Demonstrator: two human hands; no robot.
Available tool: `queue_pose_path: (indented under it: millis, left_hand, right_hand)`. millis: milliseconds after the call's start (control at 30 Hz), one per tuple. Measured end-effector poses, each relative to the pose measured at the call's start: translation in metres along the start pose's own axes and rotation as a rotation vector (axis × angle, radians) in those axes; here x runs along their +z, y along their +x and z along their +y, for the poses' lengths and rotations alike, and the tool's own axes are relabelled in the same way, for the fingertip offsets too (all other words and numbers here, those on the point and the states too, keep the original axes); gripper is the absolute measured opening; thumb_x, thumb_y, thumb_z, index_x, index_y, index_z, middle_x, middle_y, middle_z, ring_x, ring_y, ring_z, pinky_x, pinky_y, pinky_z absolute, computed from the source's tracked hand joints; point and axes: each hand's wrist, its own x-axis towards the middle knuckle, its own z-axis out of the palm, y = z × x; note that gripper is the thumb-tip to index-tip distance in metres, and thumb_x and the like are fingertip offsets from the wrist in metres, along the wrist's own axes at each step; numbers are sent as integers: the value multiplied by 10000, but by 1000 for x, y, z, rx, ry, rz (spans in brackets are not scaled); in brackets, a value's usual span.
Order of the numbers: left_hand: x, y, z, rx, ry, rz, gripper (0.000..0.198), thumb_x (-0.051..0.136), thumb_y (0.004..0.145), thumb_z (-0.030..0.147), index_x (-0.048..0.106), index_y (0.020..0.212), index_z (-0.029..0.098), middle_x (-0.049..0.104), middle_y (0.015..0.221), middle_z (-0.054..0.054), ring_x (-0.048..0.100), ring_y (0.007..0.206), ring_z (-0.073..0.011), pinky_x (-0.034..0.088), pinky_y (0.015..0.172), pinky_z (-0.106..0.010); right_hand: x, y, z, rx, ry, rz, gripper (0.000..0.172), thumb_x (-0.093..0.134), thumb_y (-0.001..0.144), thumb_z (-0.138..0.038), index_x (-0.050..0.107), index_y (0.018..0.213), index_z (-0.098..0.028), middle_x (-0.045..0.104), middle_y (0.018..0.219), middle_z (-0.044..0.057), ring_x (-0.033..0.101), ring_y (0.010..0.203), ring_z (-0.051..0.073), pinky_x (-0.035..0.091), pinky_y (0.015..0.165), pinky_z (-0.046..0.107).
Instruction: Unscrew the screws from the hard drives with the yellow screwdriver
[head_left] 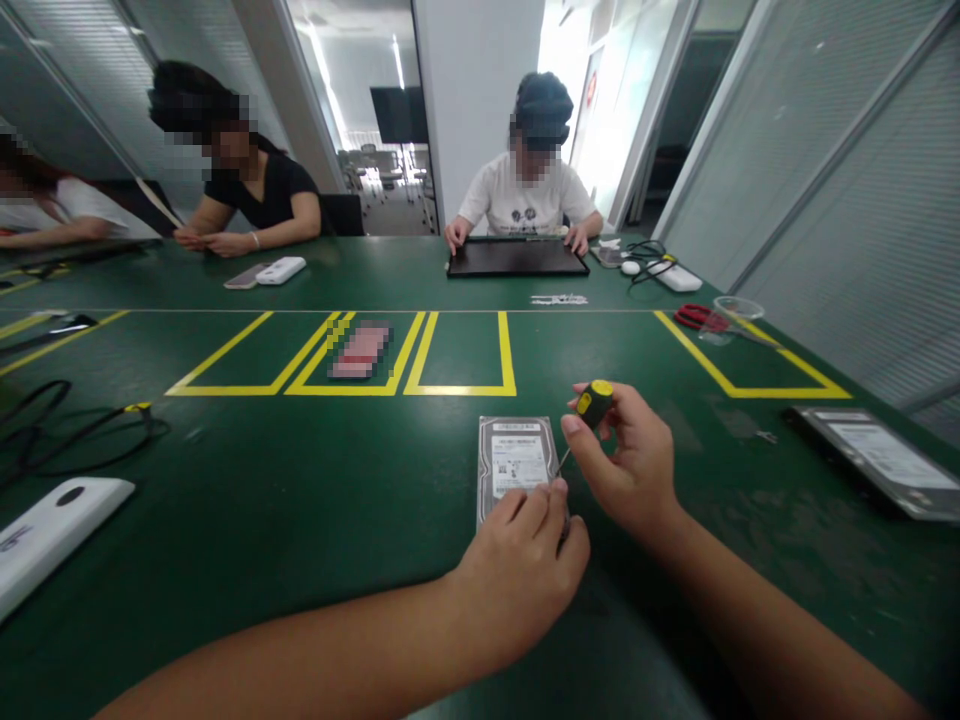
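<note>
A silver hard drive (517, 455) with a white label lies flat on the green table in front of me. My left hand (525, 560) is curled over its near part, hiding that end, with fingertips by the drive's right edge. In my right hand (630, 455) is a screwdriver (597, 402) with a black and yellow handle, gripped between thumb and fingers. Its thin shaft slants down to the right edge of the drive, close to my left fingertips. Whether the tip sits in a screw is too small to tell.
A second hard drive (885, 460) lies at the right. Beyond are yellow tape frames (465, 390), a blurred pink item (362, 350), a clear cup (735, 318) and red cord (700, 317). A white power bank (60, 535) and black cables (82, 445) lie left. Co-workers sit opposite, one holding a black panel (517, 258).
</note>
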Motion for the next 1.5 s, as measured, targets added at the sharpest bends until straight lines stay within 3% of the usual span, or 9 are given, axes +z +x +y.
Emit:
queue_pose_path:
  millis: [233,433,600,900,1000,1133,1267,1433,1500]
  left_hand:
    - [1,-1,1,-4,6,5,257,487,1008,256,636,1180,138,635,1313,-203,622,1110,-295,492,842,-404]
    - [0,-1,1,6,-4,-21,266,488,1010,261,628,1194,130,606,1357,-218,616,1136,-305,503,851,-405]
    - [0,0,0,1,-11,-39,265,482,1013,249,616,1205,124,595,1370,-220,612,1147,-302,515,855,-405]
    - [-2,0,0,7,-10,-44,262,488,1009,244,607,1209,124,592,1369,-227,617,1133,-302,518,846,-404]
    - [-1,0,0,3,-8,-32,254,496,1006,244,611,1198,125,600,1360,-223,620,1124,-298,516,845,-400]
    - [-2,0,0,7,-11,-38,256,487,1009,253,614,1191,124,600,1359,-223,620,1116,-298,519,839,-399]
    - [-2,0,0,11,-11,-42,262,475,1013,249,612,1197,125,598,1361,-225,624,1108,-298,523,833,-398]
    - [-2,0,0,13,-11,-43,261,465,1014,241,614,1195,126,596,1363,-229,621,1117,-303,524,833,-401]
    - [-2,0,-1,11,-9,-41,261,464,1014,241,615,1194,127,596,1362,-230,621,1117,-305,523,833,-402]
  right_hand:
    - [8,-4,5,80,69,-42,163,607,922,-332,670,971,-189,593,755,-3,494,630,123,400,579,279]
    - [0,-1,9,155,185,87,207,597,945,-354,668,1060,-197,662,887,32,616,741,151,513,652,299]
    - [-6,13,11,169,233,174,198,636,929,-373,663,1018,-198,697,872,37,667,756,156,540,643,283]
    - [-5,17,31,143,135,109,188,671,888,-288,646,1049,-195,710,1085,70,678,958,187,538,855,354]
    - [-6,19,34,73,69,98,176,673,883,-284,666,1032,-192,697,1061,69,657,1009,205,511,929,389]
    - [-8,21,36,13,-57,98,216,671,899,-359,709,1046,-204,662,1020,71,631,964,203,515,891,380]
    - [-10,21,34,10,-5,90,266,630,929,-429,700,1084,-225,664,1042,68,630,985,206,515,901,381]
    - [-10,21,32,133,87,-10,263,625,929,-403,663,1123,-230,694,1054,49,662,957,199,524,918,391]
    - [-7,21,34,162,105,-33,358,671,886,-404,627,1190,-220,688,1055,57,663,931,199,539,885,387]
